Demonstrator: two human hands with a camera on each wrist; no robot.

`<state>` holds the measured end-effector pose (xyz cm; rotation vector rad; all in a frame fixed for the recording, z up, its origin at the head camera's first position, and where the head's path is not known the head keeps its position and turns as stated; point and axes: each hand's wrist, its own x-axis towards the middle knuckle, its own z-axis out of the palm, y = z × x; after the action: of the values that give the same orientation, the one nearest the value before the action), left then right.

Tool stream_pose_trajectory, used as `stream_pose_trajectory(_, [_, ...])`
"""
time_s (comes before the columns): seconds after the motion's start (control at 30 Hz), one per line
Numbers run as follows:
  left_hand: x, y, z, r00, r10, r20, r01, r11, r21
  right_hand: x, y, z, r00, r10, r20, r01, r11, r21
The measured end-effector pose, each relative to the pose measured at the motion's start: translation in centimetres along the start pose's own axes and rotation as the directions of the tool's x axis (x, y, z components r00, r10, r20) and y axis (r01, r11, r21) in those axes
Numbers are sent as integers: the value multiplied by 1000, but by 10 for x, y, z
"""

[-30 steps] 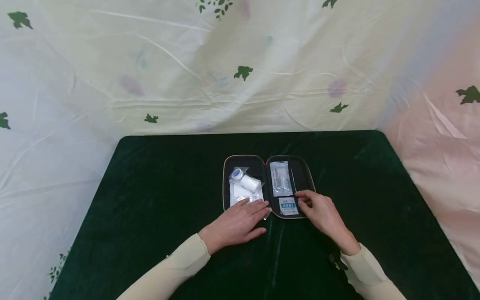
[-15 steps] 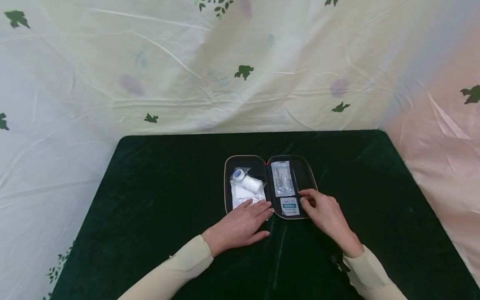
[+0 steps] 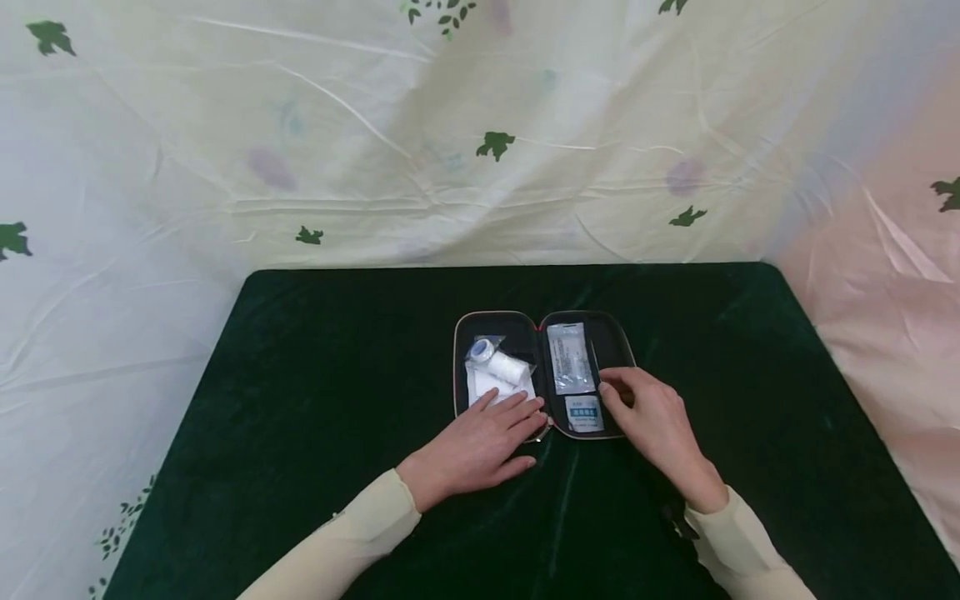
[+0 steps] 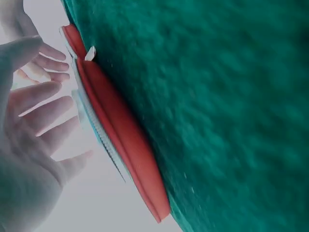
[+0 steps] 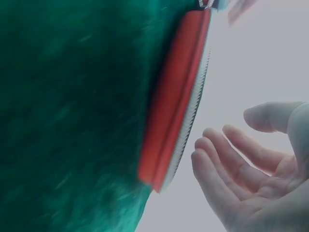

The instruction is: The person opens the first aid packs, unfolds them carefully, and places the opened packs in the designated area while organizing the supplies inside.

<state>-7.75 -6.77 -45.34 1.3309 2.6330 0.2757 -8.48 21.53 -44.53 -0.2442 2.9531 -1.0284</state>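
A zippered case (image 3: 613, 335), red outside and black inside, lies spread flat on the table. My left hand (image 3: 474, 448), fingers straight, rests over the near edge of its left half. Beyond those fingertips sit a tape roll (image 3: 482, 350), a white bandage roll (image 3: 507, 367) and a white packet (image 3: 480, 385). In the right half are a long clear packet (image 3: 570, 358) and a small blue-and-white packet (image 3: 584, 413). My right hand (image 3: 662, 423) hovers at that half's right side, near a thin dark line. The right wrist view shows the right hand's thumb apart from its bent fingers, nothing between them.
Dark green velvety cloth covers the table (image 3: 337, 358). Pale fabric (image 3: 420, 183) with green leaf shapes hangs behind and at both sides. A zipper pull (image 4: 90, 53) sticks out from the case's near edge.
My right hand's index finger has moved slightly away from me, and the gap to the thumb has widened. The left hand stays on the case. The head view has shifted slightly.
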Motion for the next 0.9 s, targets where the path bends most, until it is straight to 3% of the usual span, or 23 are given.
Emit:
stream_pose_trajectory(0.17, [-11, -11, -10, 988, -1, -157, -2, 1000, -16, 8, -14, 6, 998, -61, -27, 62, 998, 23])
stream_pose_trajectory(0.3, [-21, -27, -17, 958, -54, -280, 44, 998, -44, 16, -26, 12, 993, -115, -26, 116, 992, 49])
stream_pose_trajectory(0.43, [-25, -44, -23, 930, -139, -340, 124, 990, -66, 25, -37, 20, 986, -166, -10, 166, 985, 55])
stream_pose_trajectory(0.6, [-20, -59, -27, 913, -230, -338, 202, 973, -116, 35, -48, 31, 978, -206, 43, 204, 977, 56])
stream_pose_trajectory(0.9, [-1, -75, -25, 923, -343, -174, 311, 931, -190, 49, -63, 48, 960, -206, 187, 211, 978, -3])
